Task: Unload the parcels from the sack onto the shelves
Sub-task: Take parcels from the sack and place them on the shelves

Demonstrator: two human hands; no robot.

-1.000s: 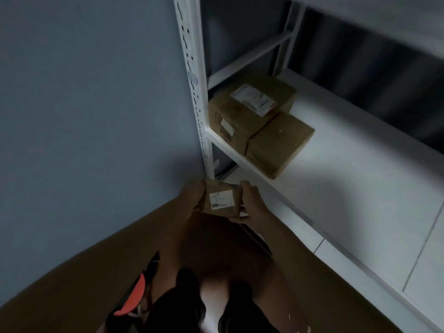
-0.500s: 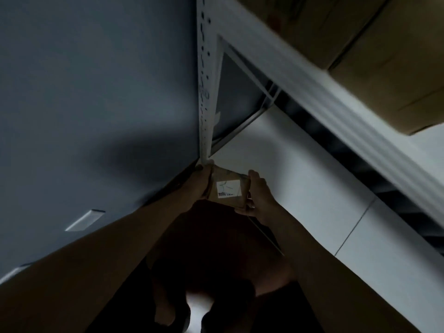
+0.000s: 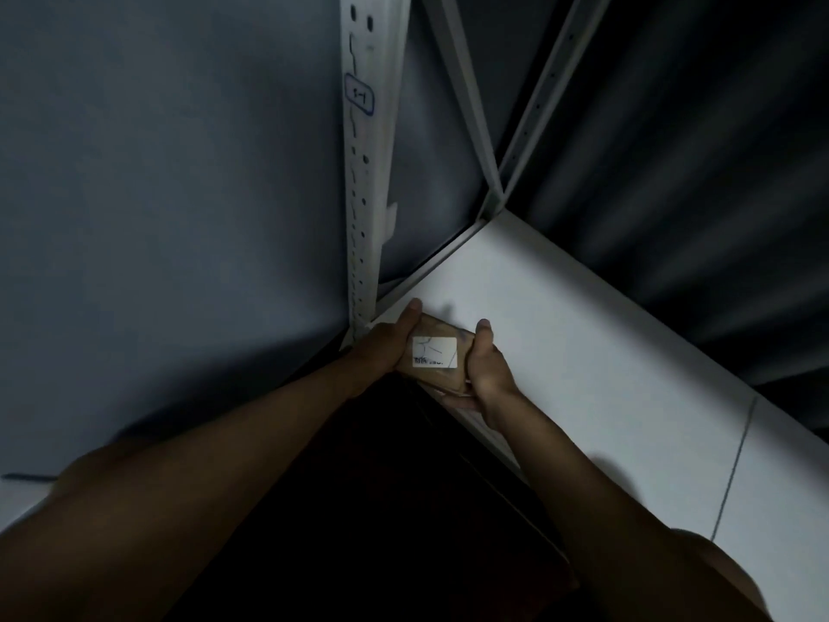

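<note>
A small brown cardboard parcel with a white label on top is held between both hands at the front left corner of a white shelf board. My left hand grips its left side, thumb along the top edge. My right hand grips its right side, thumb up and fingers curled under it. Whether the parcel rests on the board or hangs just above its front edge I cannot tell. The sack is not in view.
A white perforated upright post with a small blue-framed tag stands just left of the parcel. Diagonal braces run behind it. A grey wall fills the left. Below the shelf edge it is dark.
The view dropped from the upper shelf with its brown boxes to this lower board. Both hands carried the parcel forward to the board's front left corner, keeping the same grip.
</note>
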